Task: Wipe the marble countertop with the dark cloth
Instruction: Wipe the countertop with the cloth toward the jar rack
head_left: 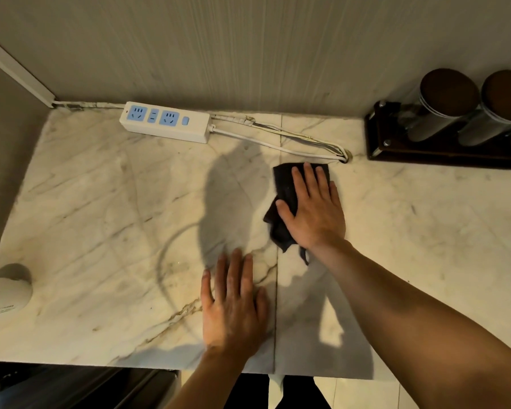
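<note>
A person's left hand (pixel 233 302) lies flat and palm-down near the front edge of the marble table (pixel 101 219), fingers spread on the bare stone just left of a straight seam running front to back through the slab. It holds nothing. At the near left corner, a white rounded object (pixel 3 293) sits partly out of frame, its make unclear.

Farther in, the right hand (pixel 311 206) presses flat on the dark cloth (pixel 283 190), fingers spread and extended toward the wall, palm bearing down rather than pinching. The cloth lies crumpled on the table just right of the seam, its far edge showing beyond the fingertips and a bunched end trailing out beside the wrist. The shadow of the person's head and arms falls across the stone to the left of the cloth.

Just beyond the cloth, white cables (pixel 281 140) run into a small hole (pixel 347 157) in the table. They lead from a white power strip (pixel 164 121) with blue sockets, lying along the back wall (pixel 248 48). At the far right, a dark wooden rack (pixel 425 154) against the wall carries two metal canisters (pixel 443 104) with brown lids.
</note>
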A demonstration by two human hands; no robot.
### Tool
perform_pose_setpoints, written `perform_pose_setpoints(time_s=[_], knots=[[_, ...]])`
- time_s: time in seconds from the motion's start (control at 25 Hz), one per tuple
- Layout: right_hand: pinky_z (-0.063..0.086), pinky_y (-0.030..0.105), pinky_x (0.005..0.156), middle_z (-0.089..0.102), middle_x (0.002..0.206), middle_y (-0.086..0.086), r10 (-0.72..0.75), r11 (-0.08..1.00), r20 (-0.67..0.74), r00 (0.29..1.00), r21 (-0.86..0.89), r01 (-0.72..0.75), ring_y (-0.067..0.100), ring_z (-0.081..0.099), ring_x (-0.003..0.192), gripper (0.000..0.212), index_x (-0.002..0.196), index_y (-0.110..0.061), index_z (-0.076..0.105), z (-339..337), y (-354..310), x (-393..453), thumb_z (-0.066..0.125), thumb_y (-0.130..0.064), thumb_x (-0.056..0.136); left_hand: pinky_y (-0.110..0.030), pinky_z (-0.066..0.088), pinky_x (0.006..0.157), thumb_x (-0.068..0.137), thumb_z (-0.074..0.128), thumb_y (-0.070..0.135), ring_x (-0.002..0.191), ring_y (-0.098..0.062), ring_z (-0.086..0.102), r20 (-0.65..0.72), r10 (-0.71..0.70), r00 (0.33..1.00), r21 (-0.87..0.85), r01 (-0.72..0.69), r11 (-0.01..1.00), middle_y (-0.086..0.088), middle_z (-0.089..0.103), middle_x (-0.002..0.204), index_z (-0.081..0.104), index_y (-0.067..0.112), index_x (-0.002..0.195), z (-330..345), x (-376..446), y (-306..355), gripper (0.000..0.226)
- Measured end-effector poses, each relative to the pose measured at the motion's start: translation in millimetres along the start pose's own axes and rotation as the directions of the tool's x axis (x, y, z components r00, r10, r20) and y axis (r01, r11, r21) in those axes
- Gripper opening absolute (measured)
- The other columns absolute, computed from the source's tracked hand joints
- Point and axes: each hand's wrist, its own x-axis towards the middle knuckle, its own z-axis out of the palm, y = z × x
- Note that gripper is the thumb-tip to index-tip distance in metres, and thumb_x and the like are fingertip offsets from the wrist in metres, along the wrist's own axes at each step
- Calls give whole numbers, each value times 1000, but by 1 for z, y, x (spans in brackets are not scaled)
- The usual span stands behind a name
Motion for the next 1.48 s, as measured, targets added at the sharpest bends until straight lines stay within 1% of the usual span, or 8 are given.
perform_pose_setpoints(time_s=[0.36, 0.64, 0.84, 1.12, 1.2, 1.28, 1.36, 1.48], knots=[[2, 43, 118, 3, 161, 7, 269, 959, -46, 962, 106, -263, 24, -3, 146, 66, 152, -18, 5, 4, -6, -8, 20, -49, 96, -51, 14, 113, 87, 38, 43, 141, -25, 21, -2, -6, 1000, -4, 6, 1000, -6, 34, 153, 37, 15, 143, 0, 0, 0, 62], [2, 43, 118, 3, 161, 8, 412, 907, -60, 909, 129, -402, 23, -5, 146, 65, 152, -15, 5, 10, -7, -44, 17, -46, 97, -49, 12, 114, 90, 36, 42, 143, -24, 17, -11, -6, 1000, 2, 6, 1000, -6, 30, 155, 34, 17, 145, 1, -1, 0, 61], [6, 45, 118, 9, 160, 10, 445, 892, -99, 890, 136, -431, 25, 1, 147, 66, 151, -13, 11, 17, -7, -86, 15, -47, 95, -50, 11, 115, 91, 35, 43, 145, -25, 18, -11, -2, 1000, -4, 2, 1000, -6, 26, 157, 29, 18, 147, 3, -2, 0, 62], [3, 44, 118, 6, 160, 9, 476, 874, -63, 877, 149, -463, 23, -2, 147, 67, 152, -14, 6, 24, -10, -147, 12, -47, 94, -49, 3, 118, 93, 24, 46, 147, -23, 6, -11, 8, 1000, 7, -8, 1000, -3, 14, 160, 15, 21, 150, 2, -4, 0, 63], [5, 44, 118, 7, 160, 9, 482, 870, -73, 873, 157, -467, 24, 0, 147, 65, 152, -14, 8, 25, -11, -162, 15, -46, 95, -49, 4, 118, 94, 24, 45, 146, -25, 7, -12, 21, 1000, 11, -21, 1000, -5, 14, 160, 15, 19, 150, 3, -5, 0, 63], [7, 44, 118, 9, 160, 10, 484, 868, -73, 872, 162, -469, 25, 2, 147, 64, 151, -13, 10, 28, -11, -176, 17, -46, 96, -51, 6, 117, 93, 26, 45, 146, -28, 11, -30, 31, 999, 14, -30, 999, -8, 19, 158, 20, 17, 149, 4, -5, 0, 63], [11, 46, 117, 14, 159, 11, 485, 868, -95, 870, 177, -464, 26, 9, 146, 64, 151, -12, 15, 30, -12, -189, 21, -45, 96, -52, 8, 117, 93, 24, 45, 145, -29, 13, -38, 41, 998, 23, -40, 999, -10, 23, 157, 23, 15, 148, 6, -6, -1, 63], [15, 46, 116, 19, 157, 12, 440, 893, -104, 892, 150, -424, 28, 15, 145, 64, 150, -11, 20, 30, -7, -206, 26, -44, 95, -51, 5, 117, 93, 19, 45, 145, -28, 11, -34, 44, 998, 36, -43, 998, -10, 21, 158, 22, 14, 149, 7, -6, -1, 64]])
